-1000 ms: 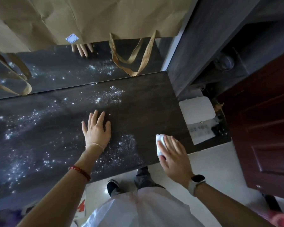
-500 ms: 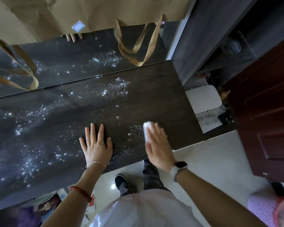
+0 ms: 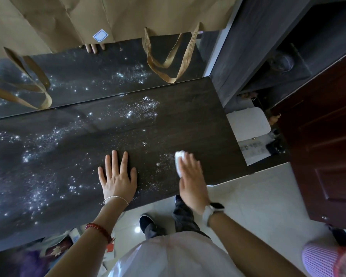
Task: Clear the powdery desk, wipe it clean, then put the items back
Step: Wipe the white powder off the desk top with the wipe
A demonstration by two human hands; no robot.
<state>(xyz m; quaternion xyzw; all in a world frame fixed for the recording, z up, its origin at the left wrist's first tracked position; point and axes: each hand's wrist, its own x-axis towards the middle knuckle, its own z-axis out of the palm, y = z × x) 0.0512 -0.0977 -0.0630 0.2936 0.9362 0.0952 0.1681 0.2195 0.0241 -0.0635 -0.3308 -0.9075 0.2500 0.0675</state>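
Glinting powder (scattered) — dark desk

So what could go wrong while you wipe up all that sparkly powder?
The right hand is wiping with the white cloth close to the desk's front edge, so powder might spill onto the floor and shoes. The left hand lies flat beside powder and could smear it or pick some up.

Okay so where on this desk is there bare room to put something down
The barest patch of the desk is its right end, between the white cloth under the right hand and the far right corner. Powder covers everything left of the left hand. The paper bag handles crowd the back.
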